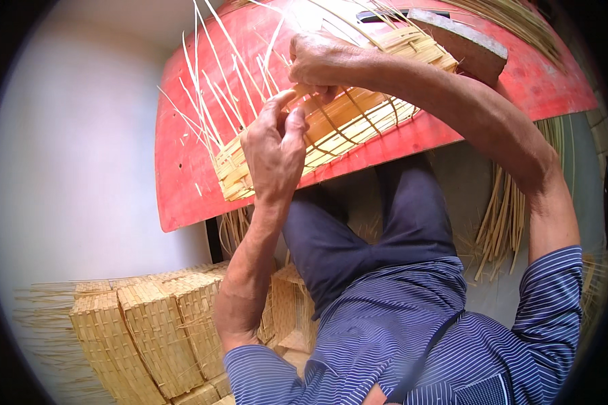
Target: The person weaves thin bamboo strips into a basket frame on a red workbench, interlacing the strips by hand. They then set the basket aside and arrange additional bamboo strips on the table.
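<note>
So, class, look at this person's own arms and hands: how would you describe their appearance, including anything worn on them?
The left hand and right hand are ungloved. Both forearms are bare, with no wristwear showing. The short sleeves are blue with thin white stripes, ending above the elbows.

Two hands are seen, the left hand point(273, 152) and the right hand point(321, 59), at one unfinished woven basket point(233, 170). One red table point(182, 202) and one grey block point(461, 42) are counted. At least three woven pieces point(152, 334) are stacked at lower left. More than ten upright pale strips point(213, 54) are shown; an exact count cannot be made.
</note>
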### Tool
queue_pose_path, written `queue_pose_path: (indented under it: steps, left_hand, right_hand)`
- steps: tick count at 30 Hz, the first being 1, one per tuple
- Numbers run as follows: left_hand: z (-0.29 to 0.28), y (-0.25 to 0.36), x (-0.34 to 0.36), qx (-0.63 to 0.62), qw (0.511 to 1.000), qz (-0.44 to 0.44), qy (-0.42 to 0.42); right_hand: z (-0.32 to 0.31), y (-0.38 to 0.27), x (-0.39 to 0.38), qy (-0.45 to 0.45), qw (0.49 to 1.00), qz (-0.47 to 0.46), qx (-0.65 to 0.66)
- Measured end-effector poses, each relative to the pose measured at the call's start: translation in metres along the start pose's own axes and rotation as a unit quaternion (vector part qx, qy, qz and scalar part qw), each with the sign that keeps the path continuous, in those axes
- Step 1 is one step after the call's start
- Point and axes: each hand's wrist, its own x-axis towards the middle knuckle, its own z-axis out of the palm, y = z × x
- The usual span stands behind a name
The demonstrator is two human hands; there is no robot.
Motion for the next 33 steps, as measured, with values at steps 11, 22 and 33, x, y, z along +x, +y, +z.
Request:
queue_pose_path:
  steps: [11,22,33]
  left_hand:
    - [-0.042,-0.002,0.037,-0.063,0.997,-0.035,0.033]
    - [-0.049,-0.019,0.101,-0.164,0.969,-0.113,-0.144]
    - [-0.052,-0.026,0.106,-0.132,0.978,-0.137,-0.086]
  right_hand:
    - [0.007,-0.01,-0.007,-0.038,0.996,-0.035,-0.079]
    - [0.007,-0.006,-0.01,-0.071,0.994,-0.031,-0.081]
    - [0.013,-0.006,-0.013,-0.084,0.989,-0.02,-0.124]
